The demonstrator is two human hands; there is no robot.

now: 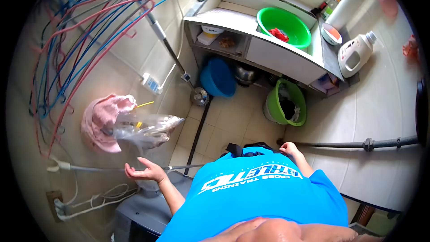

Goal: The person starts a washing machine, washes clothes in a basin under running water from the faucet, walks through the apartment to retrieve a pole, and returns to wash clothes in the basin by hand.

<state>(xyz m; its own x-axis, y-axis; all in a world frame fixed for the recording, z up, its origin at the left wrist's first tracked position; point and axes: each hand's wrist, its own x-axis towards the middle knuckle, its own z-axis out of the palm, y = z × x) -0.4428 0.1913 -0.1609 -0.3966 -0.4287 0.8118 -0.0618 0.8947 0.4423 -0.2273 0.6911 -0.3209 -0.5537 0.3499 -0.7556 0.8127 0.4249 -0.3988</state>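
Note:
At the lower left my left hand [150, 172] is open, its fingers loosely apart and slightly curled. A thin metal rod [96, 169] passes behind it; I cannot tell whether they touch. Above that hand, a pink cloth [99, 123] and a clear plastic bag [145, 130] hang by the tiled wall. Close to the hem of the blue T-shirt [264, 192] is my right hand [292, 151], low at my side. Its fingers are small and partly hidden, and nothing shows in it.
Many-coloured hangers [96, 31] fill the upper left. Below the sink counter stand a blue basin [218, 78] and a green bucket [293, 96] with clothes. A green basin [284, 22] holds something red. A detergent bottle [356, 56] and dark pipe [349, 145] are rightward.

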